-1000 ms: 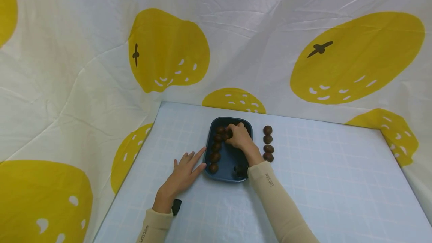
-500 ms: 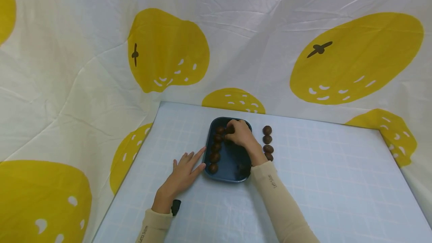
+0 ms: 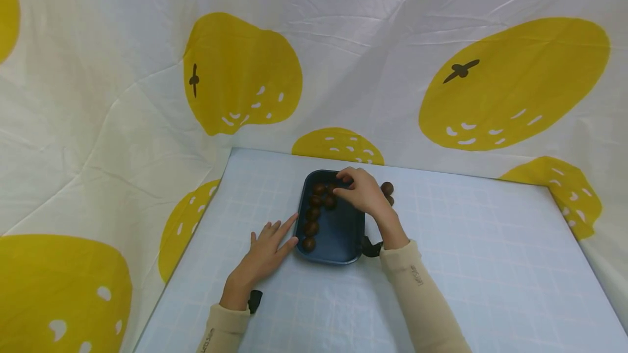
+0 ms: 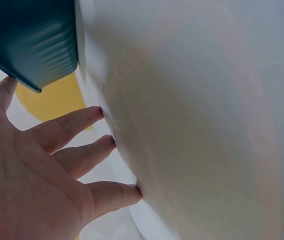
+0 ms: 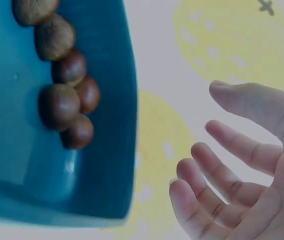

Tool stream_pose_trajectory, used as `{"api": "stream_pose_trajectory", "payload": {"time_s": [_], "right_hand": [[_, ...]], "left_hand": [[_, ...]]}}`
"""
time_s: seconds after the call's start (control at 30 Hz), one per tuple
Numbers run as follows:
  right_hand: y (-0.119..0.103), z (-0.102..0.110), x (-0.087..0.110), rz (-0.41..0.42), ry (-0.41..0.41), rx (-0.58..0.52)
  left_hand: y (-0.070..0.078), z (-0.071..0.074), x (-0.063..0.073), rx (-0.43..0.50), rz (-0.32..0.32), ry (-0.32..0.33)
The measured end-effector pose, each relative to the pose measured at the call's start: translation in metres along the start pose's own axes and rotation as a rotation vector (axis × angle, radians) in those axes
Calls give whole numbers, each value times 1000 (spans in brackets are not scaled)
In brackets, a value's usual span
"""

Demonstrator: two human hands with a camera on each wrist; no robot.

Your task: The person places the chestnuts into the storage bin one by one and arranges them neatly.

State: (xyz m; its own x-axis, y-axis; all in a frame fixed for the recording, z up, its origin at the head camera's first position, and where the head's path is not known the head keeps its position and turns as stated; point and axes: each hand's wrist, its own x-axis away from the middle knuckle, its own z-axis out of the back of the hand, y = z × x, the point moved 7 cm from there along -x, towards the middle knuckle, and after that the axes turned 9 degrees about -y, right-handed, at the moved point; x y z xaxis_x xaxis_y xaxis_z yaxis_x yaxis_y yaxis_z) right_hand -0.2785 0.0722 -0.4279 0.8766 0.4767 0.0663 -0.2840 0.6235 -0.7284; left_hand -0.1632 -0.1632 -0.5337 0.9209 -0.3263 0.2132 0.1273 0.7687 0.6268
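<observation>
A dark blue rectangular tray (image 3: 338,238) lies on the table, with several brown chestnuts (image 3: 313,213) in a row along its left side. Two more sit beside the row's far end, and the right wrist view shows the cluster of chestnuts (image 5: 60,106) up close. My right hand (image 3: 364,192) hovers over the tray's far right part, its relaxed fingers (image 5: 232,175) apart and holding nothing. With fingers spread straight, my left hand (image 3: 262,255) rests on the table and touches the tray's left wall (image 4: 51,60).
Right of the tray, two loose chestnuts (image 3: 387,188) show on the table; my right forearm may cover others there. A pale blue gridded cloth (image 3: 490,255) covers the table. Behind and at the left hangs a white curtain (image 3: 353,70) with yellow fruit prints.
My right hand has let go of a chestnut near the far end of the tray and moved right, over the tray's right rim. The left hand has stayed in place.
</observation>
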Motion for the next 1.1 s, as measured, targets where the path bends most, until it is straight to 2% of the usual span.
{"api": "stream_pose_trajectory", "payload": {"time_s": [0.23, 0.5, 0.77, 1.1], "right_hand": [[2, 13, 24, 20, 51, 6], [20, 17, 47, 16, 87, 3], [48, 23, 72, 11, 150, -1], [98, 20, 98, -102, 162, -18]], "left_hand": [[2, 1, 0, 4, -8, 15], [1, -1, 1, -2, 0, 5], [0, -1, 0, 0, 2, -2], [1, 0, 0, 4, 6, -8]]}}
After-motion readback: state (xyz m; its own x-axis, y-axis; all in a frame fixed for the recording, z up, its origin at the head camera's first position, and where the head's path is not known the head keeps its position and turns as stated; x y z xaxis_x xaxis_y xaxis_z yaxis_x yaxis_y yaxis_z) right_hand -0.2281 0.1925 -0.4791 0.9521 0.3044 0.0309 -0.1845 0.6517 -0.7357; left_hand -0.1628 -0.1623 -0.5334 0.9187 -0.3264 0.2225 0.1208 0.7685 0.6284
